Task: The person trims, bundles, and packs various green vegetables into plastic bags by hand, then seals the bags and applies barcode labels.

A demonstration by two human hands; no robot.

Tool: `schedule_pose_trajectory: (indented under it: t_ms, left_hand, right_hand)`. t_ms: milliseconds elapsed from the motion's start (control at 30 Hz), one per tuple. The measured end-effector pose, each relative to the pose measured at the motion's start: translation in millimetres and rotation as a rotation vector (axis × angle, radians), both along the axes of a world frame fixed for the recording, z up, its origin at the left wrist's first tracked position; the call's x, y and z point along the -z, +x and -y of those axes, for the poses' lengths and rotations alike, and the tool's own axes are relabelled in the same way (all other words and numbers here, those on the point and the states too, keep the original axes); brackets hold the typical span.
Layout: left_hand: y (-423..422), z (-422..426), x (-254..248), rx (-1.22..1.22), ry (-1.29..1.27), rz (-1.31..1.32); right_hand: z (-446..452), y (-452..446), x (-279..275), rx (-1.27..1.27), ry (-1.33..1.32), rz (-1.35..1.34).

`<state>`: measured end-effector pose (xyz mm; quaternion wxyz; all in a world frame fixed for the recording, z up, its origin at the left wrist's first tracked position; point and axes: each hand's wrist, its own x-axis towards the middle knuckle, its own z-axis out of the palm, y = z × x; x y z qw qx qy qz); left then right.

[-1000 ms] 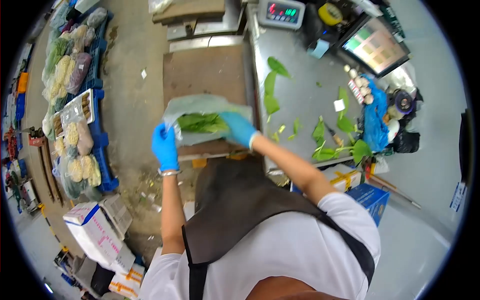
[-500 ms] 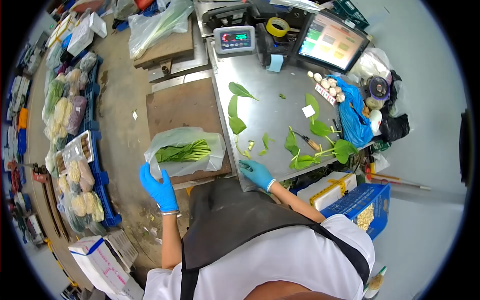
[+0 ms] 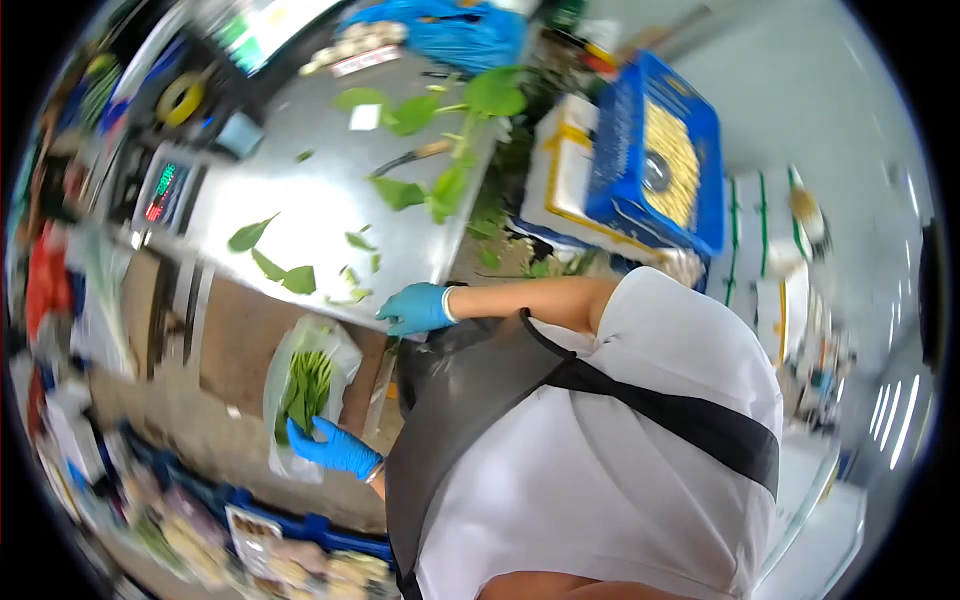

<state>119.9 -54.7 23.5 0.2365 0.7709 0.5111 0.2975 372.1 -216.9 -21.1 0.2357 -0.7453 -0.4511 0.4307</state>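
Observation:
Leafy greens (image 3: 308, 385) lie in a clear plastic bag (image 3: 347, 356) on the brown board (image 3: 236, 340). At the leaf end of the bag is my left hand (image 3: 335, 447), in a blue glove, with thumb and fingers apart; whether it touches the bag is unclear. My right hand (image 3: 416, 309), also gloved in blue, rests at the near edge of the metal table (image 3: 330, 210), its fingers spread and holding nothing. Loose green leaves (image 3: 297, 279) and a knife (image 3: 412, 158) lie on the table beyond it.
A scale (image 3: 168, 190) and a roll of yellow tape (image 3: 181, 99) stand at the upper left. Mushrooms (image 3: 365, 42) lie near a blue plastic bag (image 3: 455, 40). To the right, a blue crate (image 3: 712, 130) sits by a white box. Bagged produce lies at the lower left.
The view has swung round to the right. The right hand first left the bag of greens for the table edge, where it stays. The left hand now appears closer to the leaves.

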Motion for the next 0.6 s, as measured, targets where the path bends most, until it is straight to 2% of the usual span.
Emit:
schedule_pose_trajectory:
  t_ms: [133,200,233,333,400,533,600]
  left_hand:
    - [45,-8,37,0.349,0.027,-0.076]
    - [87,7,29,0.503,-0.03,-0.04]
    - [110,21,17,0.539,-0.018,-0.09]
    - [171,50,10,0.738,0.012,-0.136]
    - [202,74,16,0.863,-0.09,-0.09]
    - [233,113,43,1.268,-0.2,-0.188]
    - [238,132,57,1.362,-0.342,-0.255]
  right_hand:
    - [73,18,18,0.246,0.09,0.117]
    - [119,28,29,0.336,0.053,0.195]
    - [140,36,7,0.386,-0.047,0.135]
    - [198,44,16,0.606,-0.006,0.052]
    - [229,43,24,0.682,-0.056,0.068]
    - [270,23,29,0.845,-0.126,0.062]
    - [280,6,39,0.948,-0.094,0.063]
